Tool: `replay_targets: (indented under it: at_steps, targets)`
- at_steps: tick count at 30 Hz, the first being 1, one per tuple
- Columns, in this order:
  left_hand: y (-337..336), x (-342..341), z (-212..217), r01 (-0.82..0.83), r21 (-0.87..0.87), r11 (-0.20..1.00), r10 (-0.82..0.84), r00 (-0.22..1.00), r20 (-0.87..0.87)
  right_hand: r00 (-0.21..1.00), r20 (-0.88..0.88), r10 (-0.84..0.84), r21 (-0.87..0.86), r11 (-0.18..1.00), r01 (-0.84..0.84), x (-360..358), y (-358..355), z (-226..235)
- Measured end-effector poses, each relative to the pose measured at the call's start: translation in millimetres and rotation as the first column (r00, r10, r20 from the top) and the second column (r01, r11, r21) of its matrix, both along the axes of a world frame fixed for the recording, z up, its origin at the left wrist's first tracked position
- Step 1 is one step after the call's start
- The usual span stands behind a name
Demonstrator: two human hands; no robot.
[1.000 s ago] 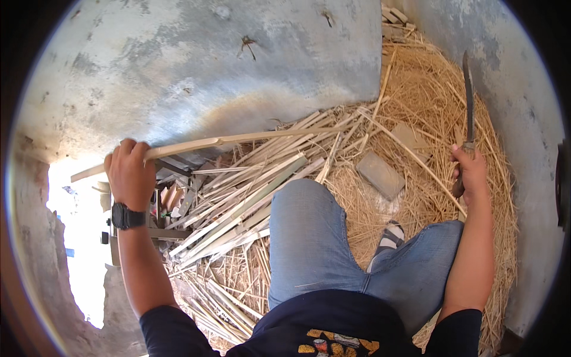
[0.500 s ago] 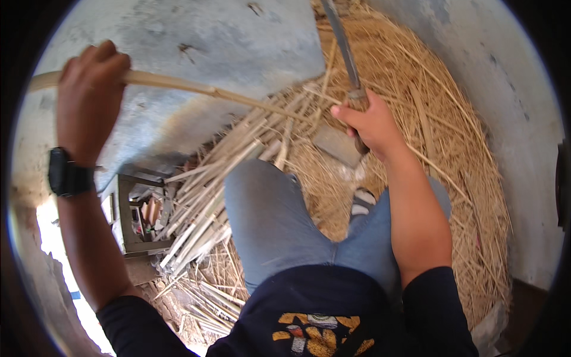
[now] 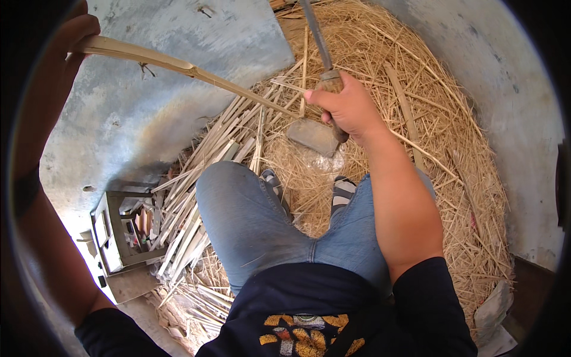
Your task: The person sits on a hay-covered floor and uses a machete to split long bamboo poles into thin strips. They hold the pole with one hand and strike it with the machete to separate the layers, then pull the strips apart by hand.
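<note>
My left hand, raised at the upper left, is closed around one end of a long pale bamboo strip. The strip slants down to the right, its far tip close to a grey stone block on the floor. In my right hand is a machete, gripped by its wooden handle with the long dark blade pointing up and away. That hand hovers just right of the strip's lower end, above the block. The blade's tip runs out of the picture at the top.
Straw-like shavings cover the floor ahead and to the right. Split bamboo strips lie piled left of my knees, beside a small wooden frame with odds and ends in it. A bluish wall rises at left, another at right.
My left hand has moved up and outward to the left, carrying the strip with it. My right hand and the machete have shifted left and slightly up. My view has turned a little.
</note>
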State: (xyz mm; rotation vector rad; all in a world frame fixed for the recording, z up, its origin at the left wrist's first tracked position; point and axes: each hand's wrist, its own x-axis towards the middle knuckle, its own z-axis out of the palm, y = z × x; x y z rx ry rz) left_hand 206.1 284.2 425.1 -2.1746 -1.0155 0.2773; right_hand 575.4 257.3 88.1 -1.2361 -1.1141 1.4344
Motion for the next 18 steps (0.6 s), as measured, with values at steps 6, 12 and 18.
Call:
replay_targets:
  at_steps: [6,12,18]
  targets:
    - [-11,41,-15,0.066,0.021,0.998,-0.069,0.985,0.158,0.993,0.061,0.103,0.006,0.995,-0.104,-11,-8,5]
    - [-45,119,-1,0.147,0.002,0.989,-0.143,0.966,-0.216,0.991,-0.045,0.126,0.093,0.988,-0.121,-32,-8,-9]
    - [-57,137,-11,0.256,0.072,0.964,-0.23,0.937,-0.262,0.971,-0.208,0.118,0.112,0.989,-0.096,-56,-13,-21]
